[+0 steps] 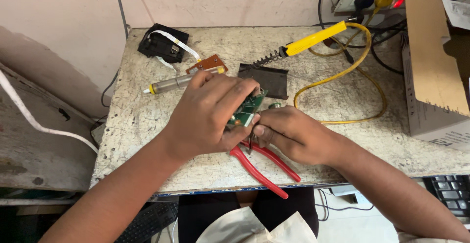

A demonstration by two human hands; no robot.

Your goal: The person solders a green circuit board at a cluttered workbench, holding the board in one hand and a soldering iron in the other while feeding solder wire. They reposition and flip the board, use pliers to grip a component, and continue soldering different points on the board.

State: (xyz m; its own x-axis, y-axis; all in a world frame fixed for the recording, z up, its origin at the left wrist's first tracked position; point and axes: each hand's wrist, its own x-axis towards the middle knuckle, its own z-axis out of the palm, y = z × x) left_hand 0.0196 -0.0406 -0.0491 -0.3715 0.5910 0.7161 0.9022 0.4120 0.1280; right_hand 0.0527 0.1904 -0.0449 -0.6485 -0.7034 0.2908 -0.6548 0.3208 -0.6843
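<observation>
Two hands over surface (147, 120): left hand (210, 115) grips green board (247, 109); right hand (289, 133) pinches its edge, above red pliers (264, 167).

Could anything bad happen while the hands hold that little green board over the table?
Maybe. The left hand and right hand pinch the green circuit board tightly, so it could slip or prick a finger. The red-handled pliers lie at the table edge and might get knocked off. The yellow soldering iron nearby may be hot.

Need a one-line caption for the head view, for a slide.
Left hand holds green circuit board; right hand touches it, above red-handled pliers.
</observation>
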